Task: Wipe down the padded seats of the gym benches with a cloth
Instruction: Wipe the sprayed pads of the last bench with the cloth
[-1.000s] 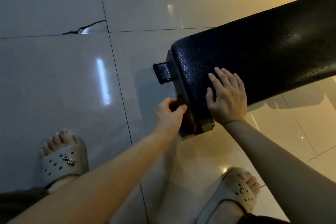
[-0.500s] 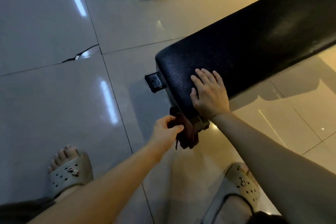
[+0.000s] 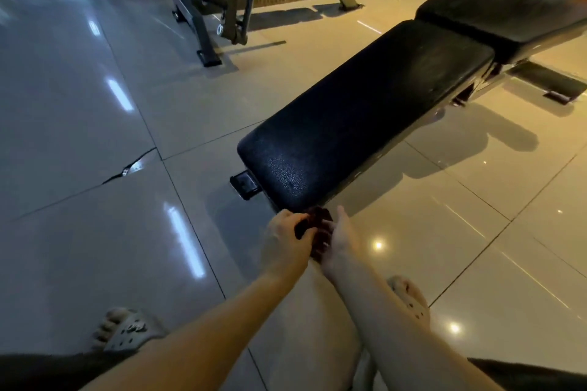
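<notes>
A black padded gym bench point(image 3: 365, 111) runs from the middle of the view up to the right, with a second pad section point(image 3: 505, 9) beyond it. Just below the bench's near end, both hands meet around a small dark red cloth point(image 3: 317, 225). My left hand point(image 3: 286, 241) grips the cloth from the left with curled fingers. My right hand point(image 3: 341, 241) holds it from the right, its fingers mostly hidden behind the cloth. Neither hand touches the pad.
Glossy floor tiles point(image 3: 95, 232) surround the bench, with a crack point(image 3: 130, 168) to the left. A metal machine frame point(image 3: 206, 3) stands at the back. The bench's foot bracket point(image 3: 244, 184) sticks out at its near end. My sandalled feet point(image 3: 127, 330) are below.
My right hand has come off the bench pad and joined the left hand on the cloth. The view has lifted and pulled back, so more of the bench shows.
</notes>
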